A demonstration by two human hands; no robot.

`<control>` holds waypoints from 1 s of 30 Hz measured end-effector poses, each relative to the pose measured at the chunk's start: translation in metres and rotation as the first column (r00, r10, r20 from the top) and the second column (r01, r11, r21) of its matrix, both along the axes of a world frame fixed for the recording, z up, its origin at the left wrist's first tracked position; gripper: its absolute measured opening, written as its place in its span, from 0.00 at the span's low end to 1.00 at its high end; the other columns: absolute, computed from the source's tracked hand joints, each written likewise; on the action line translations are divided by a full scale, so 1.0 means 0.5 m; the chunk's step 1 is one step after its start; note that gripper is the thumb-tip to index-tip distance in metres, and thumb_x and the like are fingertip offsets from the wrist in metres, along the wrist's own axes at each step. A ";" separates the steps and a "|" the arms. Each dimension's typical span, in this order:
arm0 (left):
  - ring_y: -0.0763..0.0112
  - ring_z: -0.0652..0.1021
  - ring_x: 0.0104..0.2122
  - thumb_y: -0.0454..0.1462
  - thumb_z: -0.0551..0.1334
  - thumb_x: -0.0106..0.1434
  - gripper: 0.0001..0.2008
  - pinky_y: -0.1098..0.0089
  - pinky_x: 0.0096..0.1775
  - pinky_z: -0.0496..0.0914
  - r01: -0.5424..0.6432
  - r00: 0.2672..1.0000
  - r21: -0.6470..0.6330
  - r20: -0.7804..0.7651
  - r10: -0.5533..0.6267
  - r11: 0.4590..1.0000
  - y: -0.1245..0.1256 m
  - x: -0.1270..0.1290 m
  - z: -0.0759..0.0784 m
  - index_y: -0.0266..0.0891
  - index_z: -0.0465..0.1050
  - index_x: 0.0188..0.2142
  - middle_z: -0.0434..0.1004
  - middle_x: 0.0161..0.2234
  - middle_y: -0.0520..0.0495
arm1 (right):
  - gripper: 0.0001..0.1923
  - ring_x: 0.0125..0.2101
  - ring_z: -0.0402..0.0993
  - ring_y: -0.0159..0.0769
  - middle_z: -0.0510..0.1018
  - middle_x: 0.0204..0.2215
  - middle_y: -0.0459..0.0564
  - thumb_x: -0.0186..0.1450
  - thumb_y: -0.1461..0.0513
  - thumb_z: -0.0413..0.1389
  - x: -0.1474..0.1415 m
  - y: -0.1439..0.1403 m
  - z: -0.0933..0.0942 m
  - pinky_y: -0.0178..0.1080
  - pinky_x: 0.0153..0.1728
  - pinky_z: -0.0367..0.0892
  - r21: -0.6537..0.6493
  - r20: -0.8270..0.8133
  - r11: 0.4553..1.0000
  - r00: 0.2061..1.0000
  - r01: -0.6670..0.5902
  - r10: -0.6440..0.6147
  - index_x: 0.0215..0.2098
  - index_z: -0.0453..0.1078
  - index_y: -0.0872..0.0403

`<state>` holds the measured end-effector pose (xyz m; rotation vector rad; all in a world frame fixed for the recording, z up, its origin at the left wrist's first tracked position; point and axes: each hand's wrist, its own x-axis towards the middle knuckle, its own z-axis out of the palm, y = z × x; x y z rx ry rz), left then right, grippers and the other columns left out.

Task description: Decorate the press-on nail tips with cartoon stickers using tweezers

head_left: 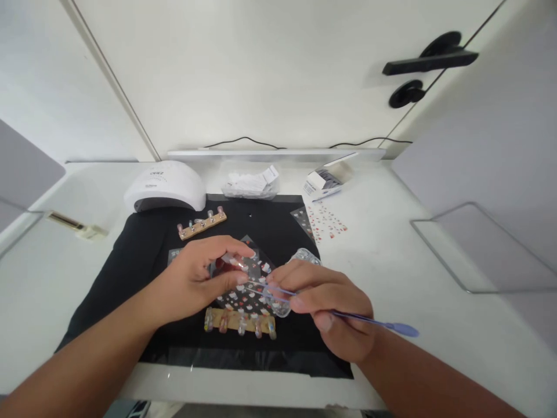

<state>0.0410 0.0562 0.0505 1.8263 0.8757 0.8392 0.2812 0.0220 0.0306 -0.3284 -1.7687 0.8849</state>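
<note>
Left of centre, the left hand (198,278) pinches a clear press-on nail (232,260) between thumb and fingertips, just above a sticker sheet (250,290) on the black mat (130,261). Right of centre, the right hand (324,302) is closed around lilac tweezers (369,320), whose tips reach toward the nail. A steady nail and a gentle approach would likely place the decal cleanly.

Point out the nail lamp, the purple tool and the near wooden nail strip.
nail lamp (167,184), head view, top of white dome.
purple tool (374,321), head view, shaft behind right hand.
near wooden nail strip (235,321), head view, bare wood at middle.
</note>
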 end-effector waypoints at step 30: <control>0.79 0.76 0.33 0.30 0.63 0.66 0.12 0.80 0.36 0.71 0.132 0.991 0.111 -0.003 -0.133 0.985 -0.030 0.009 0.017 0.44 0.73 0.47 0.75 0.34 0.54 | 0.17 0.37 0.77 0.43 0.75 0.34 0.55 0.71 0.62 0.49 -0.014 -0.049 0.006 0.53 0.41 0.78 0.007 -0.103 0.996 0.990 0.094 -0.093 0.55 0.73 0.56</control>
